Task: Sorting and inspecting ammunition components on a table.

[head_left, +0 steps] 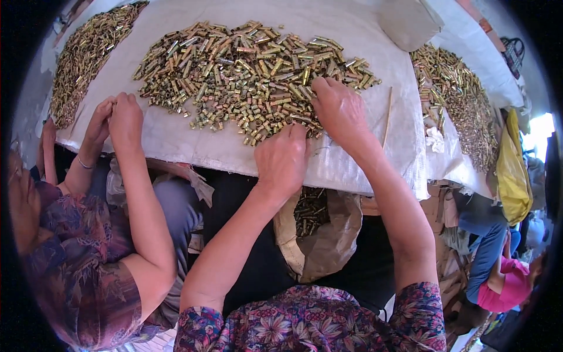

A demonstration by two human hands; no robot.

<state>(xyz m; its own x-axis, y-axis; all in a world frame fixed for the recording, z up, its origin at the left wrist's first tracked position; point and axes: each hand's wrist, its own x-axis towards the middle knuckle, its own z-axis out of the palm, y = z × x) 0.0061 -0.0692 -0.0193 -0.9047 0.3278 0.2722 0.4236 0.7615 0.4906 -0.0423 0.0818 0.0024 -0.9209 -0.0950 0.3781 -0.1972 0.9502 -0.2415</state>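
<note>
A wide pile of small brass-coloured metal tubes and short sleeves (234, 64) lies on a white woven sheet (363, 158). At its near edge, my left hand (283, 157) is closed, fingertips pressed together beside the short sleeves. My right hand (341, 111) rests at the pile's right side, fingers curled down among the longer tubes. Both hands hide whatever is in their fingers. Under the table edge, between my knees, an open sack (334, 246) holds several darker metal pieces (311, 211).
A co-worker's closed hands (117, 117) are at my left, by another heap of metal pieces (88, 58). A third heap (454, 94) lies right. A thin stick (387, 117) is beside my right hand, and a pale bag (410, 23) stands behind. A yellow bag (514, 170) hangs far right.
</note>
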